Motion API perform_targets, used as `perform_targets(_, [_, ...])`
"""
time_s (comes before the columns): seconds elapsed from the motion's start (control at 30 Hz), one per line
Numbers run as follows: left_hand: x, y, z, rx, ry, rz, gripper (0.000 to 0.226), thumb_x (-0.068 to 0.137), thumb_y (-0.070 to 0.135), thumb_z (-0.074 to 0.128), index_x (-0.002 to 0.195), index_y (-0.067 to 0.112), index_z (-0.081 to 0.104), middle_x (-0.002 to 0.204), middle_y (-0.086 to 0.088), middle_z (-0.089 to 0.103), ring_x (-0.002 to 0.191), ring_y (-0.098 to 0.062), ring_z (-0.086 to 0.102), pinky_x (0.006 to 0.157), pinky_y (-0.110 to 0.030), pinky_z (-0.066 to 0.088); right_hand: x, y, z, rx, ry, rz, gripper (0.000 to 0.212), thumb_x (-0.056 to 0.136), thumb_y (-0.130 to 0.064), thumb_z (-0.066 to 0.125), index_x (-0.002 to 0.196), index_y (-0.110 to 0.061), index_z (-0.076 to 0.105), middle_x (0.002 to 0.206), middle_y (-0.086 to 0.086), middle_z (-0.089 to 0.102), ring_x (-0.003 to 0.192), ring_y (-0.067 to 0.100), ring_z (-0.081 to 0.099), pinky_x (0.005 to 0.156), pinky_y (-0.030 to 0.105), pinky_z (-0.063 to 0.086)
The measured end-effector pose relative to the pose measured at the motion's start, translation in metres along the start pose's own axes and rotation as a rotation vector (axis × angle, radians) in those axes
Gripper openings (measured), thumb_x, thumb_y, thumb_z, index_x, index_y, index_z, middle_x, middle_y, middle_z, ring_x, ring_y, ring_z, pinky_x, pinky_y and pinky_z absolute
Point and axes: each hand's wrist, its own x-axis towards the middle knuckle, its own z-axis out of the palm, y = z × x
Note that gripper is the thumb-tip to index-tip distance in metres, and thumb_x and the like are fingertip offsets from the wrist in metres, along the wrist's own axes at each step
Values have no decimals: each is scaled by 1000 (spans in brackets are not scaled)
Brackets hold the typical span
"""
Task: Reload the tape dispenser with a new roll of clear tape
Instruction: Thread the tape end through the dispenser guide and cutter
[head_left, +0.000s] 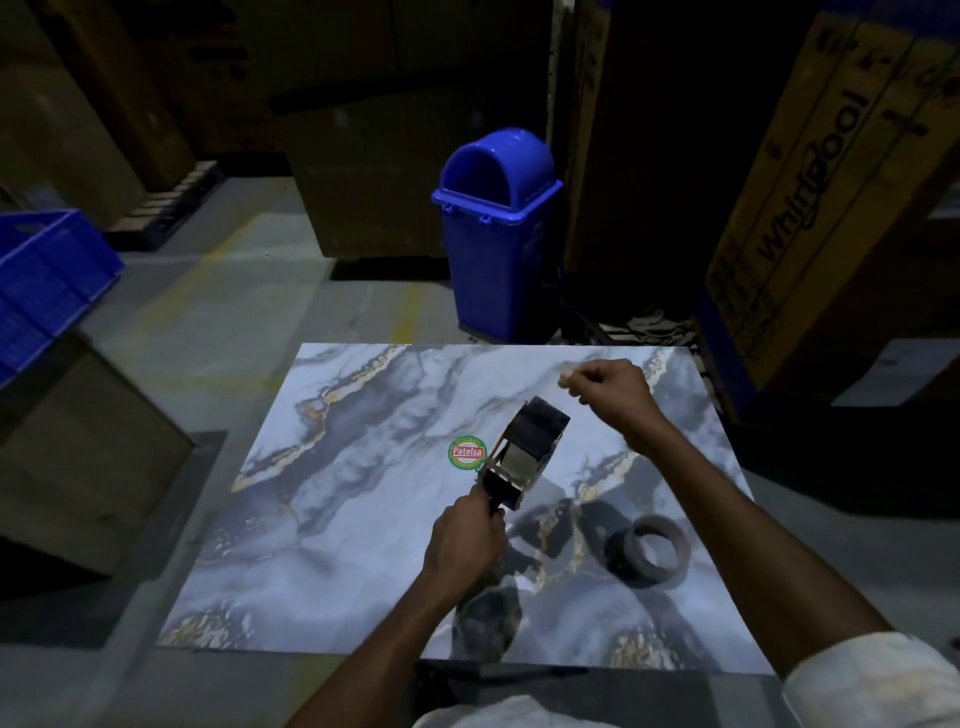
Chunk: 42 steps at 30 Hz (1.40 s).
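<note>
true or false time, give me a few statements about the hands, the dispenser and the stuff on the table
1. The left hand grips the dispenser by its handle. True.
2. The right hand rests on the core. False: it is beyond the dispenser, fingers curled, and the core lies apart from it on the table.
3. The bin is red. False: it is blue.
4. A round sticker sits on the table just left of the dispenser. True.

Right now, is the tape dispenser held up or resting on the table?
It looks held up: the left hand grips the tape dispenser by its handle, and its shadow lies apart on the table.
</note>
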Motion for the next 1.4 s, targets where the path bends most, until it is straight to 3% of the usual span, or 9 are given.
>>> perform_targets(0.17, [-2, 4, 7, -99, 30, 12, 24, 100, 27, 52, 116, 11, 58, 104, -12, 72, 80, -27, 64, 60, -32, 39, 3, 5, 7, 111, -19, 70, 18, 91, -20, 71, 84, -5, 78, 74, -3, 70, 62, 4, 59, 59, 15, 47])
perform_targets(0.37, [2, -5, 10, -229, 47, 27, 25, 96, 31, 61, 111, 10, 62, 93, -12, 75, 76, -30, 67, 59, -34, 46, 6, 10, 11, 123, -84, 83, 23, 87, -30, 77, 73, -12, 75, 69, -7, 70, 67, 6, 61, 67, 28, 47])
perform_targets(0.47, [0, -8, 8, -264, 53, 39, 26, 97, 28, 62, 117, 12, 63, 79, 0, 67, 60, -13, 55, 50, -17, 33, 5, 7, 14, 118, -123, 77, 22, 88, -28, 75, 78, -8, 74, 78, 5, 75, 71, 10, 63, 71, 30, 48])
perform_targets(0.57, [-1, -9, 7, -295, 53, 35, 25, 97, 25, 63, 121, 16, 64, 79, 6, 63, 58, -9, 56, 51, -12, 31, 3, 7, 18, 125, -160, 106, 22, 88, -28, 73, 83, -8, 74, 87, 8, 76, 80, 14, 65, 76, 33, 51])
perform_targets(0.7, [-2, -11, 9, -326, 64, 28, 30, 96, 26, 62, 123, 14, 64, 89, -1, 73, 71, -23, 66, 57, -25, 39, 2, 4, 17, 176, -192, 143, 21, 91, -19, 70, 89, 2, 72, 92, 17, 75, 87, 23, 71, 74, 36, 62])
perform_targets(0.83, [-1, -12, 10, -328, 59, 15, 31, 97, 26, 62, 126, 15, 64, 95, -6, 76, 67, -19, 63, 59, -25, 40, -3, 0, 14, 207, -187, 99, 23, 94, -18, 68, 89, 5, 70, 79, 13, 71, 76, 24, 69, 65, 28, 58])
perform_targets(0.97, [-1, -18, 9, -289, 39, 21, 31, 96, 30, 61, 124, 16, 64, 77, -2, 70, 62, -21, 63, 56, -32, 45, -7, -5, 10, 41, -95, -12, 24, 91, -38, 70, 84, -15, 74, 86, -8, 74, 84, 8, 68, 79, 30, 53])
perform_targets(1.1, [-1, -21, 11, -272, 45, 33, 29, 97, 28, 62, 121, 13, 64, 80, -9, 72, 63, -24, 58, 58, -32, 41, -17, -20, 8, -7, -31, -85, 18, 90, -38, 71, 87, -20, 76, 108, -13, 75, 103, -1, 65, 92, 25, 48])
perform_targets(1.4, [4, -21, 16, -255, 74, 57, 31, 94, 31, 61, 121, 15, 66, 88, -13, 76, 76, -34, 68, 67, -39, 54, -47, -51, 20, -113, 16, -286, 15, 93, -24, 69, 86, -12, 75, 90, -5, 73, 84, 5, 67, 80, 26, 56])
